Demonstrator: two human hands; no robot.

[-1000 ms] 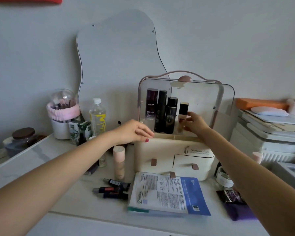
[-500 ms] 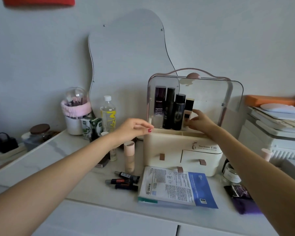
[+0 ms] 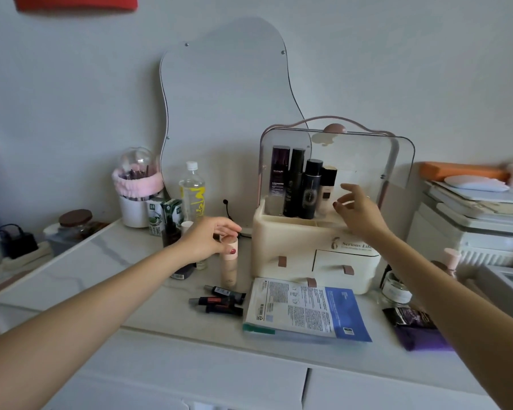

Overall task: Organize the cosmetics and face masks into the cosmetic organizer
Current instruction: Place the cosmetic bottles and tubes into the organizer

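Observation:
A cream cosmetic organizer (image 3: 296,247) with a raised clear lid stands on the white dresser. Its upper compartment holds several bottles: a purple one (image 3: 279,180), two black ones (image 3: 311,193) and a beige foundation stick (image 3: 328,187). My right hand (image 3: 357,210) hovers open just right of the stick, touching nothing. My left hand (image 3: 209,238) closes around the pink cap of a beige foundation bottle (image 3: 229,269) standing left of the organizer. A stack of face masks (image 3: 305,310) lies in front, with several small dark tubes (image 3: 219,298) beside it.
Behind my left hand stand a water bottle (image 3: 192,192), milk cartons (image 3: 163,216) and a brush holder (image 3: 137,190). A glass jar (image 3: 396,288) and purple packets (image 3: 418,328) lie right of the organizer. White boxes (image 3: 471,229) are stacked at the far right. A wavy mirror (image 3: 228,113) leans on the wall.
My right hand let go of the foundation stick, which now stands in the organizer, and drew back slightly. My left hand dropped onto the cap of the beige bottle.

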